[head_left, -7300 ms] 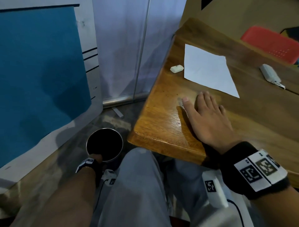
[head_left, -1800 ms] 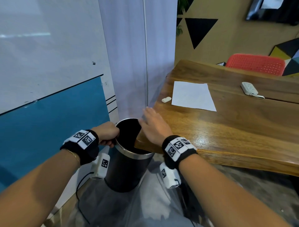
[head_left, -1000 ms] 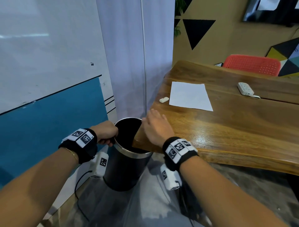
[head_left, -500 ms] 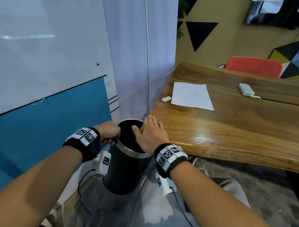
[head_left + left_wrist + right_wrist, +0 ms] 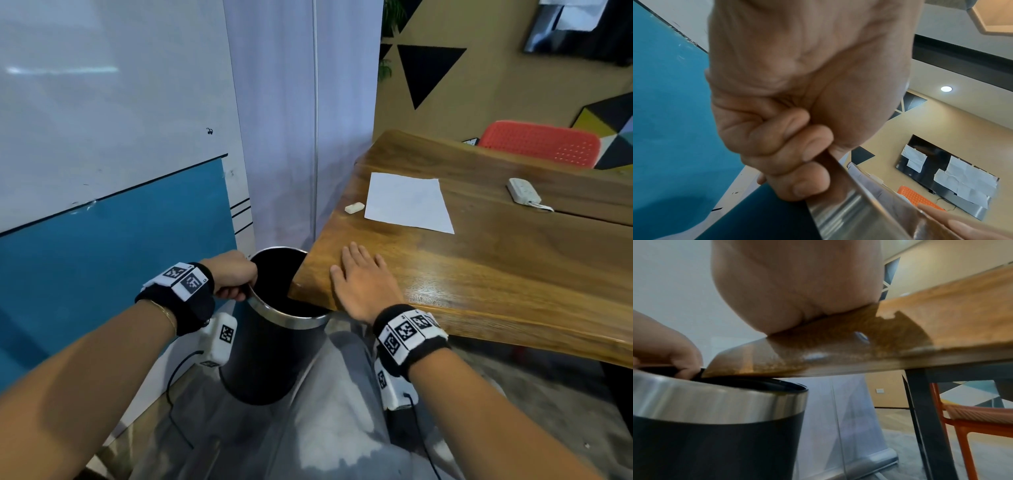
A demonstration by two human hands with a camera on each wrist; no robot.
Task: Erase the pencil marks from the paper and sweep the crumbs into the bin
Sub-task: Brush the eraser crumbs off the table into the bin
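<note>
A black bin (image 5: 263, 356) with a steel rim (image 5: 849, 209) is raised and tilted, its mouth tucked under the near left corner of the wooden table (image 5: 496, 284). My left hand (image 5: 233, 274) grips the rim, fingers (image 5: 797, 162) curled over it. My right hand (image 5: 359, 277) lies flat on the table corner, fingers straight, just above the bin (image 5: 715, 418). A white sheet of paper (image 5: 407, 202) lies farther back on the table, with a white eraser (image 5: 354, 207) at its left. No crumbs can be made out.
A white remote-like device (image 5: 522, 192) lies at the table's back right. A red chair (image 5: 541, 142) stands behind the table. A blue and white board (image 5: 102, 222) and a curtain (image 5: 301, 120) stand to the left. My grey-trousered leg (image 5: 325, 411) is below.
My right hand has slid back from over the bin's mouth onto the table corner. The left hand keeps its grip on the rim.
</note>
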